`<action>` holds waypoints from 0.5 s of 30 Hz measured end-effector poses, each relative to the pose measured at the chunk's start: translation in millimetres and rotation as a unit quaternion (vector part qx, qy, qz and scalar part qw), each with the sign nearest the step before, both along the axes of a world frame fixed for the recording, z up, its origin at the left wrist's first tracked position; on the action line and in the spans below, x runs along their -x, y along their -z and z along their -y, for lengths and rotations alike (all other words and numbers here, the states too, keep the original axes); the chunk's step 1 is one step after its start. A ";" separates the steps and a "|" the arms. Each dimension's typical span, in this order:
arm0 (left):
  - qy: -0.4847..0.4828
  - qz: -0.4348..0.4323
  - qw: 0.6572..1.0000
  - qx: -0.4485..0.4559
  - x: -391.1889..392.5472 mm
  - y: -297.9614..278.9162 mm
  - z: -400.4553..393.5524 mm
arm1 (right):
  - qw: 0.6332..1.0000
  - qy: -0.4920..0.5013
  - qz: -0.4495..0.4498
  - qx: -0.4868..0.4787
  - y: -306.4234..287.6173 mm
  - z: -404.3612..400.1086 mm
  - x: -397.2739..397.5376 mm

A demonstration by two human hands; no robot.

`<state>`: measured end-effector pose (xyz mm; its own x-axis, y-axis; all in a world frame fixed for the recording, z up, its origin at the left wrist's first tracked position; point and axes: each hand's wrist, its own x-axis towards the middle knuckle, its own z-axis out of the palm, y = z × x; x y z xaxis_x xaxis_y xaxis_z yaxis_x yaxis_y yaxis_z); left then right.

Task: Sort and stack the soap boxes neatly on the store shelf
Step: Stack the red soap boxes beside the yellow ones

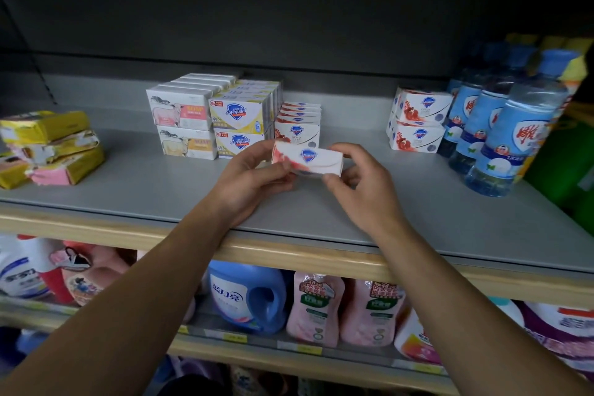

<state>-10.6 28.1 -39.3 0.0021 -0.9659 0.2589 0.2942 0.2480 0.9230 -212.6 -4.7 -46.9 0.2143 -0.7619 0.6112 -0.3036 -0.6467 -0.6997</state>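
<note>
Both hands hold one white-and-red soap box (310, 159) above the grey shelf (160, 183). My left hand (254, 177) pinches its left end and my right hand (360, 183) grips its right end. Just behind it stands a row of matching white-and-red boxes (299, 124). Left of that row are stacked yellow-and-white soap boxes (239, 125) and white soap boxes with an animal picture (184, 120). A separate two-high stack of white-and-red boxes (418, 120) stands further right.
Torn yellow soap packs (48, 148) are piled at the shelf's left end. Blue-capped clear bottles (508, 125) crowd the right end. Detergent jugs and pink refill pouches (316, 309) fill the shelf below. The shelf has a wooden front edge (289, 254).
</note>
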 end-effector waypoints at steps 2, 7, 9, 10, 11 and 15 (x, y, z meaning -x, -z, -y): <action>-0.048 0.070 0.996 0.007 0.8 1.5 -0.5 | 0.999 0.010 0.035 -0.030 -0.8 0.1 0.8; -0.178 0.262 0.948 0.039 3.2 2.9 0.4 | 0.997 0.023 0.048 -0.060 -0.3 2.8 1.1; -0.211 0.341 0.915 0.042 5.2 2.2 -0.1 | 0.997 0.032 0.025 -0.062 1.5 6.5 1.8; -0.223 0.382 0.896 0.038 7.1 0.5 -0.5 | 0.997 0.035 0.012 -0.063 2.1 7.9 2.6; -0.228 0.420 0.878 0.032 9.7 -1.0 -1.0 | 0.997 0.039 -0.002 -0.068 2.8 9.1 3.8; -0.234 0.502 0.833 0.004 12.0 -6.1 -6.8 | 0.992 0.048 -0.020 -0.116 1.3 9.9 5.3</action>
<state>-22.7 34.9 -33.2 0.1559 -0.9183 0.3638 -0.7547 0.1268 0.6437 -217.9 -14.7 -48.2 0.1540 -0.8992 0.4095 -0.3859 -0.4362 -0.8129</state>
